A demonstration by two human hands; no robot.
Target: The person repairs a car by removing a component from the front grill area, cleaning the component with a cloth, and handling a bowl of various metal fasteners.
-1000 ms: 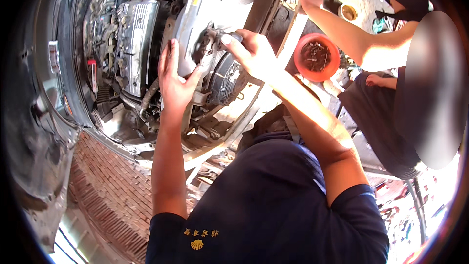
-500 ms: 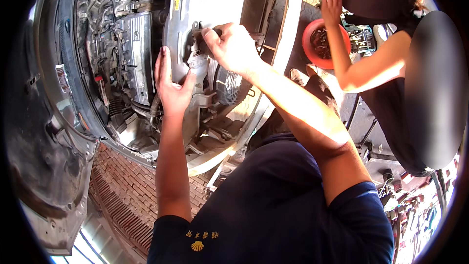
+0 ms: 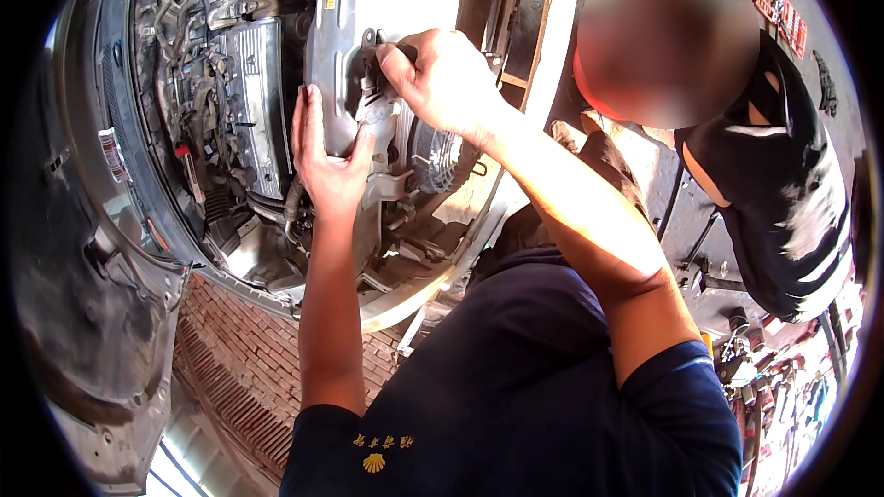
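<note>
At the far left, the open car hood (image 3: 87, 248) bends away, and its outside edge gets lost in the black rim. Next is the engine (image 3: 180, 60) with its shiny cover (image 3: 258, 97); the deep gaps around them are too dark to make out. My left grip (image 3: 330, 166) is spread, with fingers lying along the grey panel (image 3: 348, 23) and thumb by a small metal part (image 3: 378, 110). That part sits at the panel, between my two grips, and is partly hidden by them. My right grip (image 3: 437, 78) is curled at its top end. Something dark shows under my thumb, but I cannot tell if I am pinching it. Below is a round fan (image 3: 433, 161), partly covered. Further right, a red rim (image 3: 589, 101) peeks from behind another person's (image 3: 783, 193) blurred head. Near the right edge, a jumble of things (image 3: 760, 387) is too small to name.
</note>
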